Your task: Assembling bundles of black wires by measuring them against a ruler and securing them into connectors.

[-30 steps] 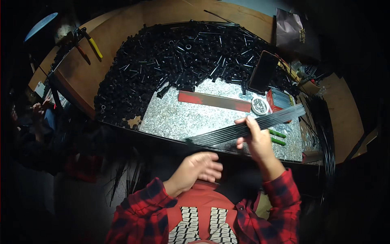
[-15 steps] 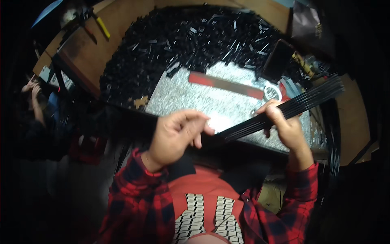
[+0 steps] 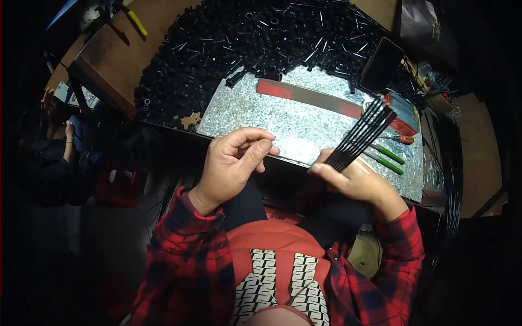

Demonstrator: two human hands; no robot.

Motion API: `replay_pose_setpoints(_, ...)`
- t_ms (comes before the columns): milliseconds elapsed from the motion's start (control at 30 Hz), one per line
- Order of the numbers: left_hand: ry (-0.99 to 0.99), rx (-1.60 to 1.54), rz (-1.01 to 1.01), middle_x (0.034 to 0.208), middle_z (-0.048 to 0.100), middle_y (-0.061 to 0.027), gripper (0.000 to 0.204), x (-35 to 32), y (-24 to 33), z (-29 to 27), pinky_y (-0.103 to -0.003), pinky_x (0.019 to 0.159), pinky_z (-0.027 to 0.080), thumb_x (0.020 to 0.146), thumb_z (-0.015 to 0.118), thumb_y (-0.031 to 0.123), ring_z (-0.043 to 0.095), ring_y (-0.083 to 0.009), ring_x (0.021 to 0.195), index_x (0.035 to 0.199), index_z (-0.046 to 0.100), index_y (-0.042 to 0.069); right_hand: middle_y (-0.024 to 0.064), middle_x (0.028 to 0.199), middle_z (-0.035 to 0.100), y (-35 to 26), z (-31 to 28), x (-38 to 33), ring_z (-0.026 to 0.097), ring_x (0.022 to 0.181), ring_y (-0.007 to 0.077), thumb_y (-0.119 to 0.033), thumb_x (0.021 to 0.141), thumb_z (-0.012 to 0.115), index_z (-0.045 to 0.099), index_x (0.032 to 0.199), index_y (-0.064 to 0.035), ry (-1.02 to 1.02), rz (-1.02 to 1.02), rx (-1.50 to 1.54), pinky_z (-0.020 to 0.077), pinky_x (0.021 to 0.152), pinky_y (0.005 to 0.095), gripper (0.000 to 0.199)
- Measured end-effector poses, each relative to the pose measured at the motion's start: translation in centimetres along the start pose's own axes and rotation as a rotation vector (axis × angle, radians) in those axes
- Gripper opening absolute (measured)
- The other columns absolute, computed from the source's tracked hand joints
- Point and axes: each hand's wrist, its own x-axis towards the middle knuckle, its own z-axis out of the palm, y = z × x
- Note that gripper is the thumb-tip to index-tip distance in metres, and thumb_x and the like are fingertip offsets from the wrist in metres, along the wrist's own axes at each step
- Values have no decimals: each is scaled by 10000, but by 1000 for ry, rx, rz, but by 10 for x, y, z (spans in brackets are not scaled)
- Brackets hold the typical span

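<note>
A bundle of long, thin black rods [image 3: 363, 132] slants up and to the right out of my right hand [image 3: 353, 176]. My right fingers and thumb are wrapped round its lower part, and its lower end fades into the dark. To the left, my left hand [image 3: 231, 165] hovers at the table's front edge, apart from the rods. Its fingers are curled, with the thumb against them; whatever lies between them, if anything, is hidden. Past both hands, a long flat bar [image 3: 307, 98], reddish at its ends, lies on the speckled light tabletop [image 3: 239, 108].
A large heap of small black tubular parts [image 3: 217, 49] covers the back. At right are green-handled tools [image 3: 390, 165], an orange-handled tool [image 3: 403, 139], a red-edged box [image 3: 402, 113] and a dark phone-like slab [image 3: 382, 65]. Yellow-handled pliers [image 3: 136, 23] hang far left. Another person's arm [image 3: 69, 142] shows at left.
My right hand has moved left and down, and the rods have swung to a steeper tilt. Their lower end has left the spot beside my left hand. My left hand has risen slightly.
</note>
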Motion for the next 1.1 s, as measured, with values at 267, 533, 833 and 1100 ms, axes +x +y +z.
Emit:
replay_pose_setpoints(267, -462, 848, 217, 966, 653, -150, 334, -19, -105, 6, -376, 791, 499, 742, 706, 89, 617, -313, 889, 1057, 626, 11, 41, 716, 571, -22, -31, -6, 542, 541, 94, -182, 940, 521, 623, 854, 2, 74, -20, 6, 437, 489, 239, 227)
replay_pose_setpoints(533, -755, 944, 95, 898, 649, -166, 470, -56, -217, 19, -403, 773, 494, 775, 649, 101, 624, -325, 861, 1218, 521, 14, 68, 689, 595, -46, -63, -19, 511, 457, 69, -197, 937, 502, 651, 809, 33, 215, -97, 88, 391, 395, 195, 302)
replay_pose_setpoints(833, -738, 771, 307, 752, 639, -172, 393, -56, -225, 27, -421, 636, 503, 784, 556, 63, 629, -340, 697, 1175, 574, 35, 79, 690, 600, -54, -70, -19, 498, 442, 73, -226, 928, 508, 655, 795, 25, 246, -124, 65, 377, 379, 200, 320)
replay_pose_setpoints(1100, -893, 846, 169, 779, 638, -184, 558, -65, -217, 23, -441, 632, 495, 740, 552, 33, 628, -354, 721, 1294, 490, 68, 69, 678, 582, -46, -54, -14, 492, 451, 70, -144, 916, 502, 639, 794, 43, 182, -130, 104, 374, 395, 196, 262)
